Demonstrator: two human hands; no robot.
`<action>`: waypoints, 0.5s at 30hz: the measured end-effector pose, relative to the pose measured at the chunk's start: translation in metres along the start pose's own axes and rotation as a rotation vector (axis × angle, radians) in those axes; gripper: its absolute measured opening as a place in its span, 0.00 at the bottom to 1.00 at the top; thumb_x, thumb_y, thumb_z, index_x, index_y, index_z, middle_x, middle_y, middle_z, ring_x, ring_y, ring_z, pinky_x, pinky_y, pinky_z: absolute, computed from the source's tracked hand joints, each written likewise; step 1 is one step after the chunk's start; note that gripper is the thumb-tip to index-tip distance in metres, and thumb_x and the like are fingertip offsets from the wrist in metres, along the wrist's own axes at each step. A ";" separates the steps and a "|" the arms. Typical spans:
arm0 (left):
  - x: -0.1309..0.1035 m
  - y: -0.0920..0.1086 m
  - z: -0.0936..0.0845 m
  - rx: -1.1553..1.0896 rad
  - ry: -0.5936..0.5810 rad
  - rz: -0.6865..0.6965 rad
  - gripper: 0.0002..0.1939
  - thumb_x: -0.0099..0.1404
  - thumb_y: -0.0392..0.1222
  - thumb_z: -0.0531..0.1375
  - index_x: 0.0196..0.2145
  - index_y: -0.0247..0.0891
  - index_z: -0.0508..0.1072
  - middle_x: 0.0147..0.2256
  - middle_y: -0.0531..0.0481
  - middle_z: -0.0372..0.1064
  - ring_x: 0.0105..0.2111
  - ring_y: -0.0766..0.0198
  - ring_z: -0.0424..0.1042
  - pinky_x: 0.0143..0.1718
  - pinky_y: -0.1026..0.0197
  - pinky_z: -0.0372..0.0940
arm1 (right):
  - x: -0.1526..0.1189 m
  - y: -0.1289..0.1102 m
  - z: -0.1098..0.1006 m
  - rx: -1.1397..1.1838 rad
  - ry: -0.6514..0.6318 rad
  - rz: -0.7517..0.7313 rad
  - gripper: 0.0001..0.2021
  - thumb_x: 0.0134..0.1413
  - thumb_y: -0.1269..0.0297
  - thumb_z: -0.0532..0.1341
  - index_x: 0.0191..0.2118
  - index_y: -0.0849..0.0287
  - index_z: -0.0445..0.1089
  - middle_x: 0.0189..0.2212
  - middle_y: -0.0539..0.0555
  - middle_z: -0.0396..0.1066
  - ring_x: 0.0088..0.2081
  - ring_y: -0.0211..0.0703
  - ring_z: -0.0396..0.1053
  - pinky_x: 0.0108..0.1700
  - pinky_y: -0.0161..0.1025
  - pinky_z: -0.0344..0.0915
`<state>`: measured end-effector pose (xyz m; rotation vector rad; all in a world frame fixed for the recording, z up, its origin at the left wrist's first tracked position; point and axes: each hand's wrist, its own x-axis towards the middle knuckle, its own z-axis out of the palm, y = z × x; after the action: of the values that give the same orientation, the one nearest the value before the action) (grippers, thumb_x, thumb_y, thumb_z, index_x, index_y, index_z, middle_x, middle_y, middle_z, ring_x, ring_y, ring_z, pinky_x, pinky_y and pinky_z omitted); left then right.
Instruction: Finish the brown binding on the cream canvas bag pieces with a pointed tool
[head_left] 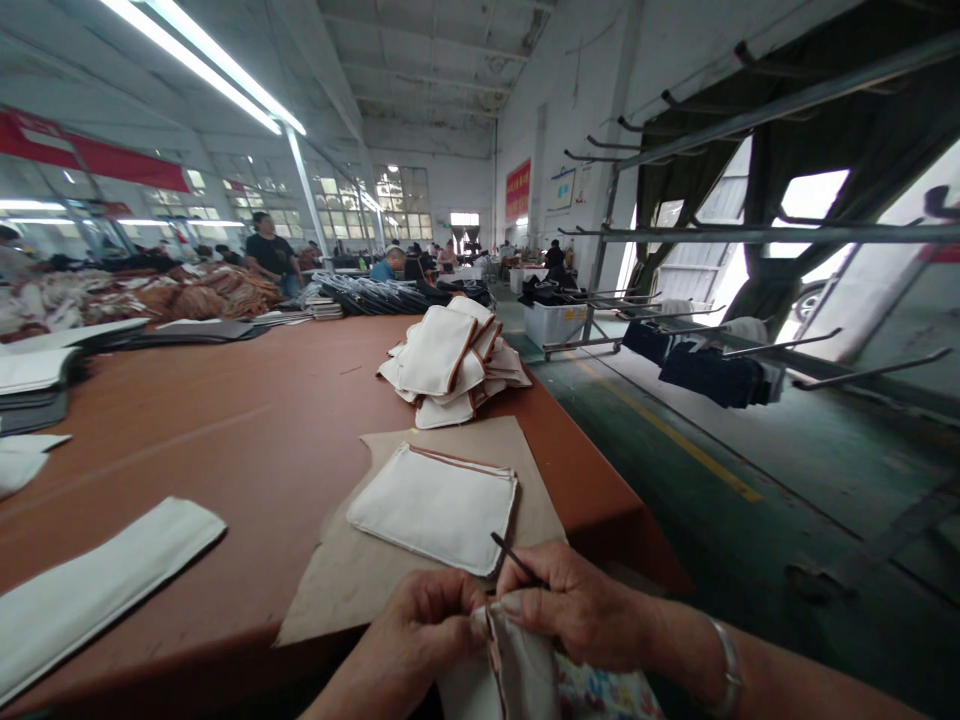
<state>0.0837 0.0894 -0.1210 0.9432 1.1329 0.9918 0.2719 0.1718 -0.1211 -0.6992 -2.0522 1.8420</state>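
Observation:
At the table's near edge, my left hand [433,640] is closed, pinching a white fabric piece [529,665] with a brown inner edge. My right hand [574,605] is closed too, gripping the same piece near its top. A thin, dark, stick-like tool [512,553] sticks out of its fingers, pointing up and left; its exact kind is unclear. Just beyond both hands, a small flat stack of white fabric pieces [439,508] with brown trim lies on a sheet of brown paper [330,575]. Farther back is a loose heap of similar trimmed pieces [442,350].
The brown-topped table [247,430] stretches away to the left. A long white piece [112,585] lies at its near left, with layered white and grey pieces [34,385] beyond. To the right stands a metal rack [787,235] with prongs. A person [271,255] stands past the table.

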 end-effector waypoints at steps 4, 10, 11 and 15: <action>0.003 0.005 0.006 0.047 0.038 0.006 0.11 0.50 0.43 0.68 0.23 0.33 0.72 0.21 0.54 0.66 0.24 0.68 0.57 0.28 0.65 0.51 | 0.001 -0.004 0.001 -0.055 0.014 -0.018 0.14 0.51 0.55 0.66 0.33 0.62 0.66 0.23 0.45 0.59 0.26 0.33 0.54 0.27 0.30 0.52; 0.011 -0.002 0.005 0.096 0.052 -0.036 0.14 0.50 0.46 0.68 0.22 0.34 0.70 0.20 0.55 0.64 0.23 0.69 0.55 0.26 0.65 0.49 | 0.007 -0.006 0.007 -0.075 0.088 0.086 0.09 0.49 0.62 0.63 0.28 0.61 0.65 0.20 0.46 0.61 0.23 0.33 0.54 0.24 0.31 0.50; 0.012 -0.003 0.004 0.102 0.052 -0.047 0.15 0.50 0.47 0.68 0.22 0.34 0.70 0.20 0.55 0.64 0.23 0.69 0.54 0.26 0.65 0.48 | 0.008 -0.005 0.007 -0.075 0.091 0.095 0.09 0.48 0.62 0.63 0.27 0.61 0.65 0.19 0.46 0.60 0.22 0.33 0.52 0.23 0.31 0.49; 0.011 -0.006 0.001 0.069 0.020 -0.031 0.16 0.49 0.49 0.68 0.24 0.34 0.70 0.22 0.54 0.64 0.24 0.68 0.55 0.26 0.65 0.49 | 0.008 -0.002 0.007 -0.112 0.095 0.063 0.08 0.48 0.62 0.63 0.28 0.62 0.66 0.19 0.45 0.59 0.22 0.32 0.51 0.22 0.31 0.47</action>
<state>0.0866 0.0984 -0.1292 0.9696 1.2016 0.9436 0.2607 0.1701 -0.1206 -0.8726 -2.1070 1.7021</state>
